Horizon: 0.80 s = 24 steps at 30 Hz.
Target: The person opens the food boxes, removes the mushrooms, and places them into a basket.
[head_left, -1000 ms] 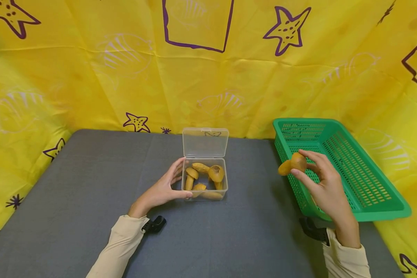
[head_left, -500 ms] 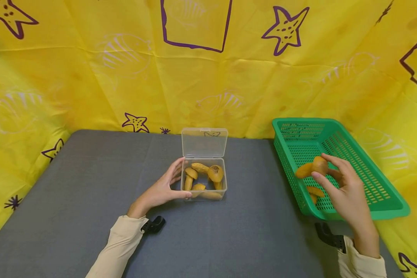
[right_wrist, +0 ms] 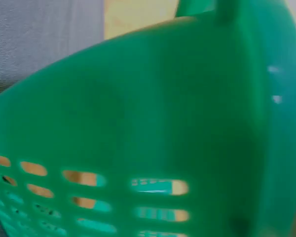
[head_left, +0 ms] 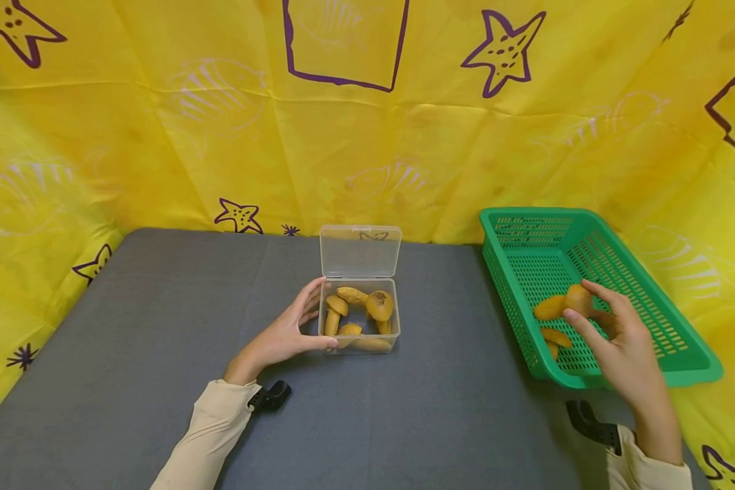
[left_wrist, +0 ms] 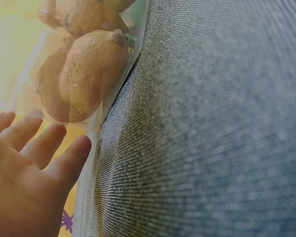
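Note:
On the table stands a small clear plastic box (head_left: 359, 345) with its lid (head_left: 361, 252) raised. Several brown mushrooms, one with a dark-spotted cap (head_left: 380, 305), lie inside it. My left hand (head_left: 282, 336) holds the box by its left side, thumb at the front corner and fingers along the side. Up close in the left wrist view, mushrooms (left_wrist: 91, 74) show through the box wall. Inside the green basket, my right hand (head_left: 626, 344) pinches a mushroom (head_left: 578, 300) by its cap, stem pointing left. Another mushroom (head_left: 556, 339) lies on the basket floor, near the held one.
The green plastic basket (head_left: 689, 374) stands at the table's right edge; its perforated wall (right_wrist: 138, 123) fills most of the right wrist view and hides the right hand there. A yellow patterned cloth (head_left: 367, 150) hangs behind the grey table (head_left: 453, 408).
My right hand has carried the mushroom rightward and down into the basket, uncovering the mushroom that lies there. My left hand and the box stay in place.

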Each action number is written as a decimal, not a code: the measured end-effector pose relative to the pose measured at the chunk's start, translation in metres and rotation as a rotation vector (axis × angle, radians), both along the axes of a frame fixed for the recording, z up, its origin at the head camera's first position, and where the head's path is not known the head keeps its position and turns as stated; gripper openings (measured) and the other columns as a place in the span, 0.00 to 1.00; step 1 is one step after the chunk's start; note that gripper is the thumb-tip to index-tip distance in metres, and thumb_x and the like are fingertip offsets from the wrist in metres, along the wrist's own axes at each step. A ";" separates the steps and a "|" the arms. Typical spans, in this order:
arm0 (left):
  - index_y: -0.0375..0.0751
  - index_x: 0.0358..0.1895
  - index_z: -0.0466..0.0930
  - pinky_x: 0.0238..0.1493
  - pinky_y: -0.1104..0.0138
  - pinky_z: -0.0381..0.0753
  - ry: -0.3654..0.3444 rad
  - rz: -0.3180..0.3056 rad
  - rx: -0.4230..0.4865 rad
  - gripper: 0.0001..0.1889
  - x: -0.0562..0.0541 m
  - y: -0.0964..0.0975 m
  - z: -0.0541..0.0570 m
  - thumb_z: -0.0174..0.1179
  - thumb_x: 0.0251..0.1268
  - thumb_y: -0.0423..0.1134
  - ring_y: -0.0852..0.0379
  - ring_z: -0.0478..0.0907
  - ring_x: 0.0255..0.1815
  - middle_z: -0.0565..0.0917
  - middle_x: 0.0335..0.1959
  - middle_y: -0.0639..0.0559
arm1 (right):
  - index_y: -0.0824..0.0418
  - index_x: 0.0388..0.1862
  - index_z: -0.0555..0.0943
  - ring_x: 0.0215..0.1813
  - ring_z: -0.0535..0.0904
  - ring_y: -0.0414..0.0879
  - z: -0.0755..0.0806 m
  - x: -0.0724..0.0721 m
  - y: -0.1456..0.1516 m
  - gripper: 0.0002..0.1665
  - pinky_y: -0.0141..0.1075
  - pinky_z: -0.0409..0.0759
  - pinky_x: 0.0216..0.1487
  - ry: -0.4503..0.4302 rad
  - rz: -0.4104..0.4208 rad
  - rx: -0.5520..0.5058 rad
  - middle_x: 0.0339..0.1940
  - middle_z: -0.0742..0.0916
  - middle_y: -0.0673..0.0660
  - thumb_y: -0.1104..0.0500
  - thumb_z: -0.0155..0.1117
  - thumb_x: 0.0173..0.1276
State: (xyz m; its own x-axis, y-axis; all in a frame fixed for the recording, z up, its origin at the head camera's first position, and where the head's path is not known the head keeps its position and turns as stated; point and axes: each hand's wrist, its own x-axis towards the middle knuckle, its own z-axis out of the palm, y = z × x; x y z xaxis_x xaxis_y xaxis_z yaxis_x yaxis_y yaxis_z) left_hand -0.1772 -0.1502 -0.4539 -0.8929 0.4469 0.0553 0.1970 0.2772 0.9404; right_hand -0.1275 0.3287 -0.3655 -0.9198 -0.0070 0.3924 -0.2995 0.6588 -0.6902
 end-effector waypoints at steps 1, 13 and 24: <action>0.50 0.81 0.38 0.76 0.42 0.57 -0.004 0.002 0.002 0.58 0.000 0.000 0.000 0.74 0.56 0.39 0.42 0.46 0.82 0.49 0.82 0.42 | 0.59 0.74 0.68 0.51 0.73 0.17 -0.001 0.000 0.001 0.35 0.09 0.71 0.50 -0.017 0.005 0.012 0.58 0.70 0.32 0.69 0.63 0.69; 0.51 0.81 0.37 0.77 0.42 0.57 -0.018 0.002 0.002 0.58 0.000 0.000 0.001 0.74 0.56 0.38 0.43 0.45 0.82 0.49 0.82 0.43 | 0.62 0.74 0.67 0.49 0.63 0.11 -0.010 -0.010 0.010 0.33 0.11 0.69 0.41 -0.162 0.012 0.155 0.64 0.72 0.67 0.58 0.63 0.73; 0.52 0.81 0.36 0.77 0.43 0.56 -0.023 0.001 -0.006 0.59 0.001 0.000 0.002 0.74 0.56 0.39 0.44 0.44 0.83 0.48 0.82 0.45 | 0.69 0.74 0.63 0.54 0.76 0.71 -0.018 -0.019 0.012 0.33 0.24 0.75 0.42 -0.241 0.062 0.265 0.63 0.74 0.76 0.56 0.56 0.77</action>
State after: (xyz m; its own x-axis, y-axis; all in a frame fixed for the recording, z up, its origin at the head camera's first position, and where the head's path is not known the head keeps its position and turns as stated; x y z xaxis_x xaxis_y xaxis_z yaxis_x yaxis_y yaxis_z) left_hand -0.1762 -0.1499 -0.4519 -0.8943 0.4463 0.0319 0.1751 0.2834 0.9429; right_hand -0.1469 0.3411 -0.3837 -0.9803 -0.1380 0.1412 -0.1938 0.8098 -0.5537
